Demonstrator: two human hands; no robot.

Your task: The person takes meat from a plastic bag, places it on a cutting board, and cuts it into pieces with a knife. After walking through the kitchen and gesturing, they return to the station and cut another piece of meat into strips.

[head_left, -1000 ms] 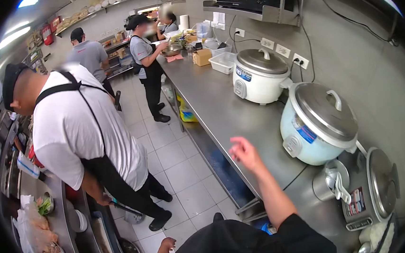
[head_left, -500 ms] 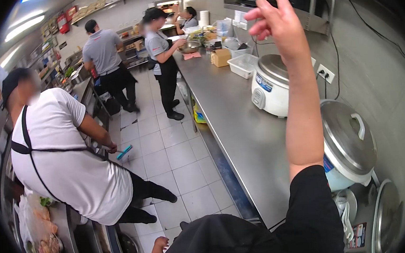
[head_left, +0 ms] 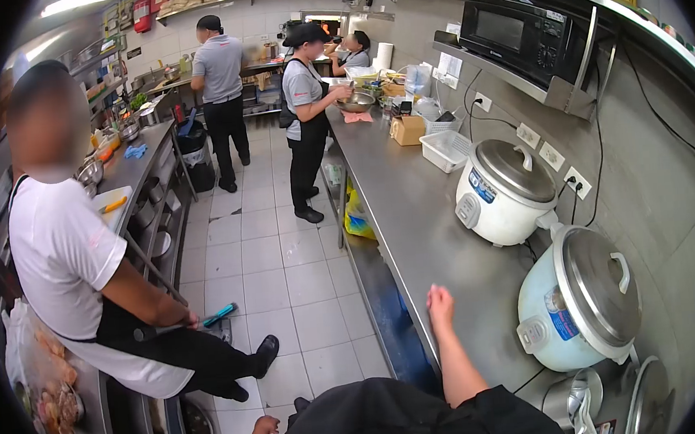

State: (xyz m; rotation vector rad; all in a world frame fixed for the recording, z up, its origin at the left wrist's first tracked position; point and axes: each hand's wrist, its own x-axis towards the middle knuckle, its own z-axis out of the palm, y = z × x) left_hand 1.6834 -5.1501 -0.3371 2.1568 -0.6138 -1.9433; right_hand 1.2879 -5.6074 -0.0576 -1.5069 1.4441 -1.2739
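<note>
My right hand (head_left: 441, 306), its fingers loosely bent and somewhat blurred, is over the front edge of the long steel counter (head_left: 439, 242). I see nothing held in it. My left hand (head_left: 263, 428) hangs low beside my dark apron (head_left: 363, 420), above the floor tiles. Its fingers are curled in, and a small pale patch shows by them that I cannot make out. Nearest to my right hand on the counter are a white rice cooker (head_left: 507, 192) with a steel lid and a larger pale blue one (head_left: 579, 305).
At left a co-worker in a white shirt (head_left: 68, 247) holds a handle by a turquoise squeegee (head_left: 220, 314). A person (head_left: 307, 114) works at a metal bowl (head_left: 356, 100); two others stand farther back. A microwave (head_left: 513, 33) sits on a shelf above the counter.
My right arm has come down from high in front of the wall to the counter edge. The view has shifted, showing the microwave and shelf cans more fully. The white-shirted co-worker stands more upright.
</note>
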